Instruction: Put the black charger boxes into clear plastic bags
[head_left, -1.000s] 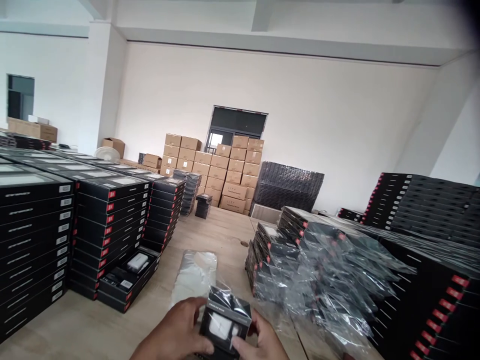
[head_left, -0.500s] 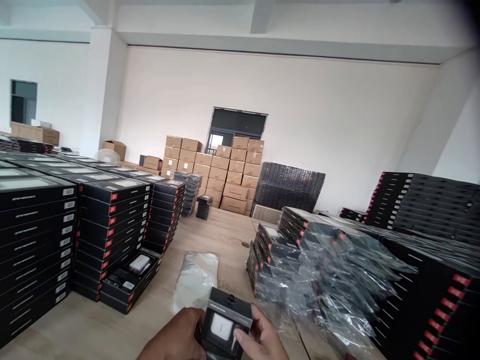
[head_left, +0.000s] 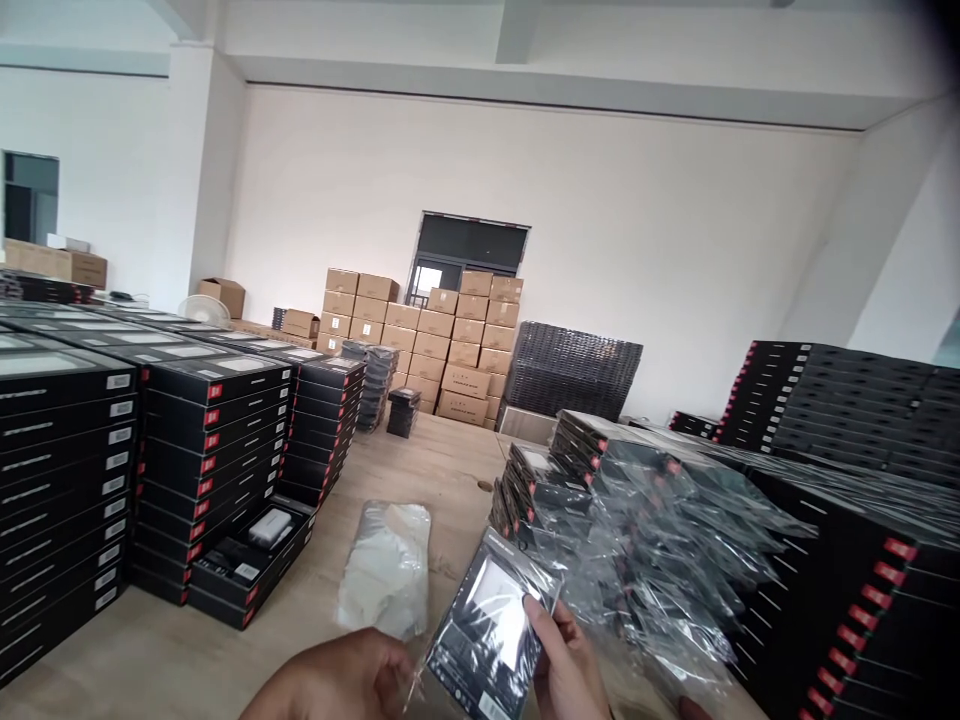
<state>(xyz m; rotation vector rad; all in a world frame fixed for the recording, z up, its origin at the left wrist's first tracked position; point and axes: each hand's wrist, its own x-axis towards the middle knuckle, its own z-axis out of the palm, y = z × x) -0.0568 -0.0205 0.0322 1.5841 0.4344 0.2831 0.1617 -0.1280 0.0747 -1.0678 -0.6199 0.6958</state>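
A small black box (head_left: 480, 640) with a white device pictured on its front is inside a clear plastic bag, tilted over the tabletop. My right hand (head_left: 566, 655) grips its right side, the thumb lying across the front. At the box's lower left, my left hand (head_left: 341, 680) has its fingers curled together at the bag's loose edge. Just beyond lies a flat pile of clear plastic bags (head_left: 386, 570). On the right, several bagged black boxes (head_left: 645, 540) are stacked, their plastic spilling loosely towards my right hand.
Tall stacks of black boxes (head_left: 210, 450) line the left of the wooden table (head_left: 427, 455). An opened box (head_left: 255, 550) holding a white device is in front of them. More black boxes (head_left: 832, 600) rise at right. Brown cartons (head_left: 442, 350) stand by the far wall.
The box has tipped and moved right; its bagged face with the barcode label now shows. My right hand moved right with it. My left hand shifted slightly left, to the bag's edge.
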